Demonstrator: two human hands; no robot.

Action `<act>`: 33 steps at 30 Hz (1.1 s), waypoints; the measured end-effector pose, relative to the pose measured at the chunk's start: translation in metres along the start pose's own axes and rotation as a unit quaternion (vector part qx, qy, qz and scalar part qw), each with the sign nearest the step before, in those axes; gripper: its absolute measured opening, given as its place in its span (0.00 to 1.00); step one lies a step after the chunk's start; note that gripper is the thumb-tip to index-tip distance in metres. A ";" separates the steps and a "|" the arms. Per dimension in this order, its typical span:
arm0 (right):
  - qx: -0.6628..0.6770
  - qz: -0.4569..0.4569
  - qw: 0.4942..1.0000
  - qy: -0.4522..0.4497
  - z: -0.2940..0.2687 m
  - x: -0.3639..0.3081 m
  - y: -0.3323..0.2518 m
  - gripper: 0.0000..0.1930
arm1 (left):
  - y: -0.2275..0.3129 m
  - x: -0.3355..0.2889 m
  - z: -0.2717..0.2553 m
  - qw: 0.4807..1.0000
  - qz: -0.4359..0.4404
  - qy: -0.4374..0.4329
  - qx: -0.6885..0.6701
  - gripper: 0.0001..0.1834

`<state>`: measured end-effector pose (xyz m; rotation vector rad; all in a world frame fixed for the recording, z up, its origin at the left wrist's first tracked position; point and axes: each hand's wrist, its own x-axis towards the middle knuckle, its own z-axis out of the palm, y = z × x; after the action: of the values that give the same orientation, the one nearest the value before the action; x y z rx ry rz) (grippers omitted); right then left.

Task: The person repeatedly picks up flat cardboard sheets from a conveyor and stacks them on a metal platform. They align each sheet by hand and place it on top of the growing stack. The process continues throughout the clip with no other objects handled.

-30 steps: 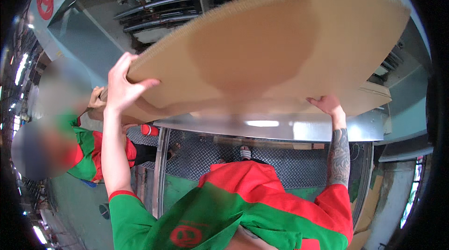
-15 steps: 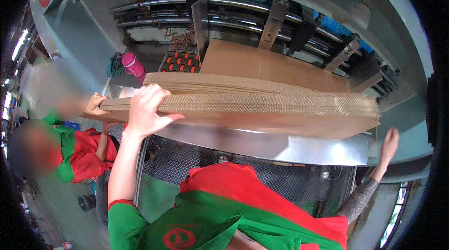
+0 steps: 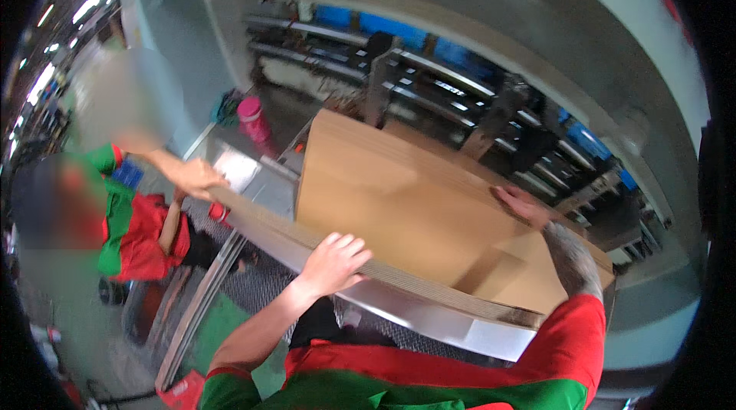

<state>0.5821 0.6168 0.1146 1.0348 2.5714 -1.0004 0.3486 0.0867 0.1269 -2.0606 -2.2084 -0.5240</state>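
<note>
A stack of brown cardboard sheets (image 3: 268, 218) stretches along the near side, its layered edges facing me. My left hand (image 3: 333, 264) is closed over that edge near the middle, fingers on top. Behind it, a wide cardboard face (image 3: 406, 203) slopes up to another layered edge. My right hand (image 3: 524, 206) rests by the far right edge of this cardboard, fingers stretched out and slightly blurred. A co-worker's hand (image 3: 198, 178) holds the left end of the near stack.
A metal plate (image 3: 475, 333) runs below the near stack. Machine rollers and bars (image 3: 445, 88) cross the back. A pink bottle (image 3: 253, 118) stands at the back left, near the co-worker in a red and green shirt (image 3: 146, 233).
My right hand has come from the far right side onto the back cardboard. The near stack has dropped toward me, apart from the cardboard behind. My left hand stays on it. The view has turned.
</note>
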 end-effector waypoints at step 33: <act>-0.236 -0.046 0.970 0.030 0.110 -0.256 -0.091 0.71 | -0.092 -0.023 -0.037 0.958 -0.221 0.180 0.033 0.55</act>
<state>0.7014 0.3581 0.1825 0.8306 2.7272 -0.3375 0.2545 0.0504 0.1371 -1.2999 -2.4023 -0.7742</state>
